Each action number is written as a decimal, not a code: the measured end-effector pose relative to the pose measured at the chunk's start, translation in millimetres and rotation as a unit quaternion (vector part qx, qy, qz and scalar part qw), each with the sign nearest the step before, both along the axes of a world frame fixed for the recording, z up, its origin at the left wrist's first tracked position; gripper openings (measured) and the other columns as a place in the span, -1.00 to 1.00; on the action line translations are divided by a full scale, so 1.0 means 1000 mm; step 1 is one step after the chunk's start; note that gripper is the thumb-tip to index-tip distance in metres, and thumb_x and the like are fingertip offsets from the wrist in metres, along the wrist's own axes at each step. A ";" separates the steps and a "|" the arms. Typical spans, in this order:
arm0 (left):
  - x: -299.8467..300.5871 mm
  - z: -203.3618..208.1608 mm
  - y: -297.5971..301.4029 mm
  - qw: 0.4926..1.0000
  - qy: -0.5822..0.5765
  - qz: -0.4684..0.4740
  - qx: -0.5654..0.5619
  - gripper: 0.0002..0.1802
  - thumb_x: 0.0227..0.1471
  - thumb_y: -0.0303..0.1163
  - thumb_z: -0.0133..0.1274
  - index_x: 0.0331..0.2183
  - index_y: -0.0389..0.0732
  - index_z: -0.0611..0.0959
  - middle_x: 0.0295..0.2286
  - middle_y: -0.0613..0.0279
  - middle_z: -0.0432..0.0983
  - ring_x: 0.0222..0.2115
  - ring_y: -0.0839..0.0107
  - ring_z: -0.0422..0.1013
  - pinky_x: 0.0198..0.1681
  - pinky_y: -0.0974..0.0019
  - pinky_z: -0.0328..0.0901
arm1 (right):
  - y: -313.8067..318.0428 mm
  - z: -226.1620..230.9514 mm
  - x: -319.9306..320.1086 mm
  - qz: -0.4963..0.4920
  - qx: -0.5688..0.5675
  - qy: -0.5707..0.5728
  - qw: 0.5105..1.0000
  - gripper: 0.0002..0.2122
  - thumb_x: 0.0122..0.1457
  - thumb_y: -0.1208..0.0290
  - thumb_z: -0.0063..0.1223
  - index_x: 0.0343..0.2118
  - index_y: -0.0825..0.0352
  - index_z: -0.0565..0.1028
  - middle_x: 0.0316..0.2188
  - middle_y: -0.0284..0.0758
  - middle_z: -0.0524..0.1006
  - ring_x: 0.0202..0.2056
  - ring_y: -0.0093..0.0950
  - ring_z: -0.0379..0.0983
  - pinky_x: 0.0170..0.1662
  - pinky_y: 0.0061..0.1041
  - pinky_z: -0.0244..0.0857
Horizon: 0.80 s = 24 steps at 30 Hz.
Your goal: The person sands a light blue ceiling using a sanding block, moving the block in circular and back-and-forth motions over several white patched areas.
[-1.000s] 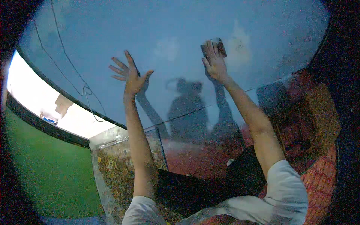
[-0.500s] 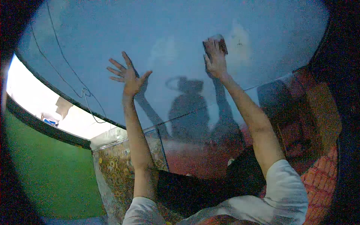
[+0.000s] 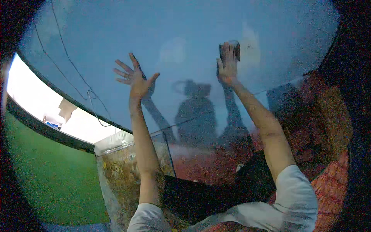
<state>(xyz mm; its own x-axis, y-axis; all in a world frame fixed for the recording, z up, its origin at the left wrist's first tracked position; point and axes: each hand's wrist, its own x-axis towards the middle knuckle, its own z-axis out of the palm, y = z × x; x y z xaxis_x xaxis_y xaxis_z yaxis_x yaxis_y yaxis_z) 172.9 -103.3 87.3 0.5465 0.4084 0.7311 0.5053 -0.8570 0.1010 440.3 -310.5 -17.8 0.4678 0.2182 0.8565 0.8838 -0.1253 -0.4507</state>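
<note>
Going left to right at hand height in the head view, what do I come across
Thin dangling cables, spread left hand, first pale wall patch, right hand with a dark block under its fingers, second pale wall patch.

The right hand [image 3: 228,67] covers the middle of a dark block [image 3: 237,53], its kind unclear. Far left of that hand, a wire [image 3: 89,92] runs off the top edge; lower left of it, a blue item [image 3: 53,125] is too small to tell.
</note>
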 end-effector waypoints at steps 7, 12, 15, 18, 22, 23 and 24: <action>0.001 0.000 0.001 1.000 0.017 0.004 -0.011 0.51 -0.38 0.41 0.26 0.31 0.11 -0.37 0.16 -0.36 -0.92 0.09 -0.49 -0.94 -0.09 -0.66 -0.74 | -0.015 0.062 0.022 0.111 0.074 -0.067 0.989 -0.44 0.24 0.30 -0.21 0.29 0.38 0.08 0.33 -0.11 0.04 0.36 -0.21 -0.15 0.37 -0.07 -0.55; -0.007 0.002 -0.001 1.000 0.013 0.007 0.011 0.54 -0.38 0.29 0.35 0.30 0.08 -0.39 0.17 -0.35 -0.90 0.11 -0.51 -0.90 -0.06 -0.70 -0.67 | -0.007 0.048 0.017 0.019 0.046 -0.079 0.996 -0.44 0.24 0.38 -0.20 0.30 0.37 0.06 0.33 -0.11 0.04 0.36 -0.16 -0.16 0.38 -0.19 -0.43; 0.011 0.001 -0.007 1.000 0.017 0.008 -0.016 0.53 -0.36 0.26 0.36 0.30 0.08 -0.39 0.17 -0.34 -0.90 0.12 -0.49 -0.90 -0.06 -0.69 -0.69 | -0.002 -0.023 0.043 -0.033 -0.025 -0.103 0.994 -0.46 0.22 0.36 -0.15 0.27 0.35 0.12 0.29 -0.08 0.08 0.33 -0.07 -0.11 0.35 -0.07 -0.35; 0.001 0.001 -0.008 0.999 0.024 0.022 -0.020 0.53 -0.37 0.28 0.35 0.30 0.08 -0.39 0.17 -0.34 -0.90 0.12 -0.48 -0.89 -0.06 -0.68 -0.69 | -0.008 -0.054 0.029 -0.041 -0.190 -0.057 0.979 -0.41 0.27 0.29 -0.15 0.31 0.34 0.03 0.35 -0.09 -0.05 0.37 -0.10 -0.25 0.33 -0.03 -0.32; 0.001 0.001 -0.003 1.000 0.000 -0.002 -0.005 0.48 -0.36 0.42 0.24 0.32 0.11 -0.33 0.18 -0.35 -0.86 0.11 -0.47 -0.92 -0.07 -0.67 -0.72 | -0.017 -0.058 0.023 -0.019 -0.275 0.008 0.961 -0.42 0.27 0.26 -0.15 0.31 0.33 0.04 0.34 -0.10 -0.01 0.36 -0.11 -0.21 0.33 -0.06 -0.28; 0.006 0.001 -0.004 1.000 0.000 -0.005 -0.006 0.48 -0.36 0.43 0.23 0.32 0.12 -0.33 0.19 -0.35 -0.86 0.12 -0.47 -0.92 -0.07 -0.67 -0.72 | -0.019 -0.069 0.032 -0.028 -0.258 -0.018 0.966 -0.42 0.27 0.26 -0.15 0.31 0.33 0.04 0.34 -0.10 -0.01 0.36 -0.11 -0.20 0.33 -0.07 -0.27; 0.005 0.000 -0.002 1.000 0.002 -0.003 -0.005 0.48 -0.36 0.44 0.22 0.32 0.12 -0.32 0.19 -0.35 -0.86 0.12 -0.47 -0.91 -0.07 -0.66 -0.72 | -0.018 -0.071 0.033 -0.021 -0.240 -0.048 0.969 -0.42 0.27 0.26 -0.15 0.31 0.33 0.04 0.34 -0.10 0.00 0.36 -0.10 -0.20 0.33 -0.08 -0.27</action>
<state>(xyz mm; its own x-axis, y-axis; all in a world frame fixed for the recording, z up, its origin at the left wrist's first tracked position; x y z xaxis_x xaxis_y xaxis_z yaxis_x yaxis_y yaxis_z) 177.9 -104.9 87.1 0.5520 0.4131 0.7243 0.5010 -0.8587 0.1079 472.9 -328.5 -88.4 0.4084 0.5848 0.7009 0.9082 -0.3369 -0.2481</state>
